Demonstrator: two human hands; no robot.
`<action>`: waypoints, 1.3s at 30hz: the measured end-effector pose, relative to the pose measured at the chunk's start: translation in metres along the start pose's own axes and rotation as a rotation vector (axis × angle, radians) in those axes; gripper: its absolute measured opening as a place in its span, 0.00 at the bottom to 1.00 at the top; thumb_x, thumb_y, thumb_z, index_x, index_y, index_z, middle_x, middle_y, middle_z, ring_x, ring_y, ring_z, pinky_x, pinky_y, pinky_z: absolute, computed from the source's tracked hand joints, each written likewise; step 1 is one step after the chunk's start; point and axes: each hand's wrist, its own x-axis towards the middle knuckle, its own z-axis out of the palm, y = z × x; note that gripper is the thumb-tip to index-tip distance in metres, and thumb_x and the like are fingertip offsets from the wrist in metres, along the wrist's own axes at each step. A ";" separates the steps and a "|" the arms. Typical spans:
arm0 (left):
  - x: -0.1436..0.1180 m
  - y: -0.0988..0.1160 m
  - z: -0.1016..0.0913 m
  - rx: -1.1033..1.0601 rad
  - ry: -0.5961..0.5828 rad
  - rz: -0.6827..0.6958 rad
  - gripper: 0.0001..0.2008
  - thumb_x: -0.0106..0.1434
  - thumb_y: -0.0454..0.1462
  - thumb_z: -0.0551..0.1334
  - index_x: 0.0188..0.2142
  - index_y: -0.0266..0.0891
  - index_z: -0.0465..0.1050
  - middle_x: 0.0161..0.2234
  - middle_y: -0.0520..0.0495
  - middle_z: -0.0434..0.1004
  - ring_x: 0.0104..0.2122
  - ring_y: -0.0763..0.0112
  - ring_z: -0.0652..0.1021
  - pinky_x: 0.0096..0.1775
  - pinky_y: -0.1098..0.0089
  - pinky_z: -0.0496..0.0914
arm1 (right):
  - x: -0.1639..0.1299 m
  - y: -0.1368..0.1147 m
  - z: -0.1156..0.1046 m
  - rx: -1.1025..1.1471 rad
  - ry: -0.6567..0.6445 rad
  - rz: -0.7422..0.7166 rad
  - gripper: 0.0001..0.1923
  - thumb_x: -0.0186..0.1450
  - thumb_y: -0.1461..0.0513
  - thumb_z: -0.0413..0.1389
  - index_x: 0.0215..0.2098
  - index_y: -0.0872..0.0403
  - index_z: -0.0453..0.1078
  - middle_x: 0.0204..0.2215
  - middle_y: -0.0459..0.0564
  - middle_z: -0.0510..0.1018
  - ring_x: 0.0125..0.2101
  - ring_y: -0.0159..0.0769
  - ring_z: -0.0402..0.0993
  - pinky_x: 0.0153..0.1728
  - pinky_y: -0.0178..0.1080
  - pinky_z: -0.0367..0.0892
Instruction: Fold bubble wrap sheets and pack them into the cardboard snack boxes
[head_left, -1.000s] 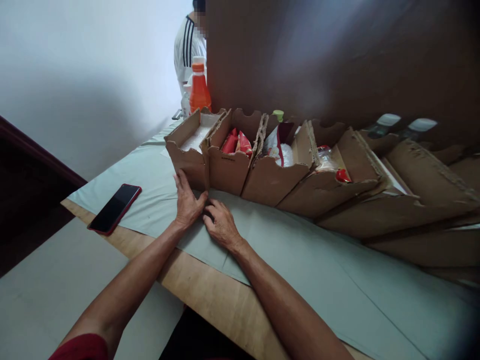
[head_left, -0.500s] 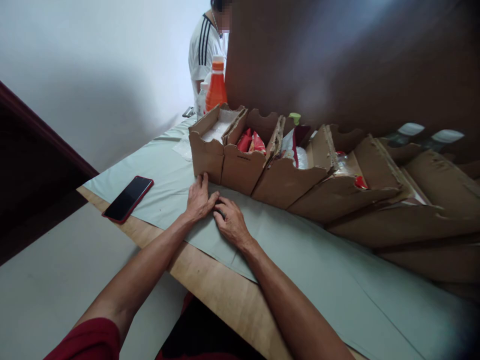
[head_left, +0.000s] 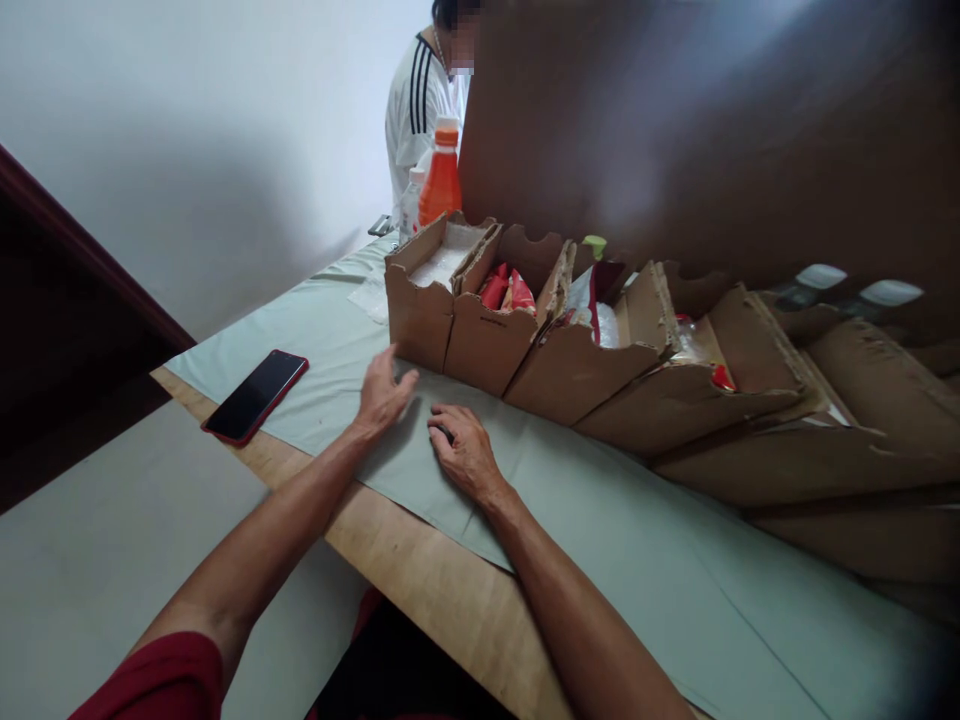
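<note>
Now the left hand (head_left: pixel 382 392) is lifting off the green table cover (head_left: pixel 600 500), fingers open and empty, just short of the end cardboard tray (head_left: pixel 420 310); half a second ago it was lying flat. Right hand (head_left: pixel 463 452) is staying pressed flat beside it, holding nothing. Red phone (head_left: pixel 255 396) is lying well left, orange bottle (head_left: pixel 440 178) standing behind the trays.

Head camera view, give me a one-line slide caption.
Left hand and right hand on green paper before cardboard bins.
</note>
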 end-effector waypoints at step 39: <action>-0.053 0.025 -0.015 -0.029 -0.269 0.423 0.17 0.70 0.43 0.56 0.51 0.41 0.78 0.57 0.40 0.75 0.58 0.57 0.74 0.61 0.55 0.69 | 0.002 -0.001 0.004 -0.001 -0.001 0.069 0.12 0.65 0.71 0.53 0.40 0.54 0.78 0.44 0.55 0.83 0.48 0.43 0.75 0.56 0.46 0.68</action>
